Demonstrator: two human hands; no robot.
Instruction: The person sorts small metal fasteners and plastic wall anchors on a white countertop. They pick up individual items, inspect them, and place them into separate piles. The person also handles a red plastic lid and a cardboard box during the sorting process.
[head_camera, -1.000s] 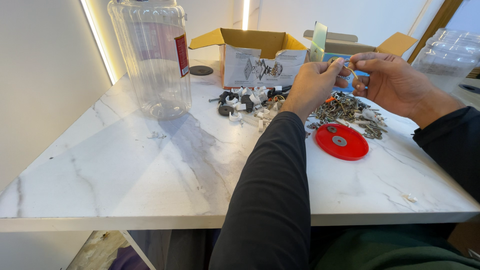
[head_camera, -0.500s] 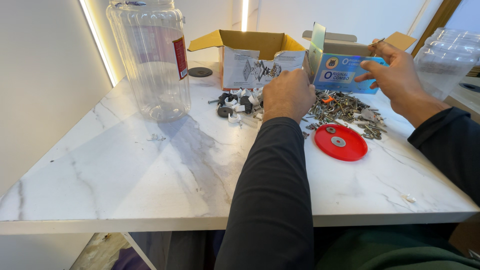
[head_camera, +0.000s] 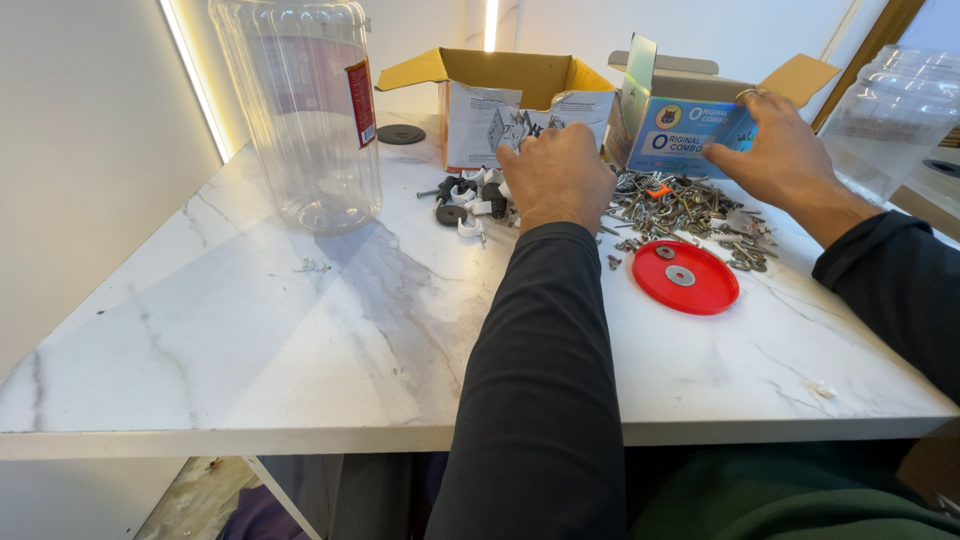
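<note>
My left hand has dropped from where it was pinching something small up by my right a second ago; it now rests knuckles-up on the worktop, fingers curled under so I cannot tell whether they close on anything. My right hand has let go of that small piece too and now lies flat against the front of the small blue box, fingers spread and pressing its printed face, thumb low on the panel, not clamped around it. The blue box stands upright just beyond my right hand, with a shiny flap lifted at its left corner. Between my hands lies the pile of screws and hooks, grey metal with one orange bit in it, touching the foot of the box. Nearer to me than my right hand sits the red lid, flat, just beside the pile. Left of my left hand is a cluster of white cable clips with dark pieces among them. Beyond my left hand the brown cardboard box stands open. Far to the left of it the tall clear plastic jar stands upright, and another clear jar stands right of my right hand. The near part of the worktop, down to its front edge, is bare marble with room to move.
</note>
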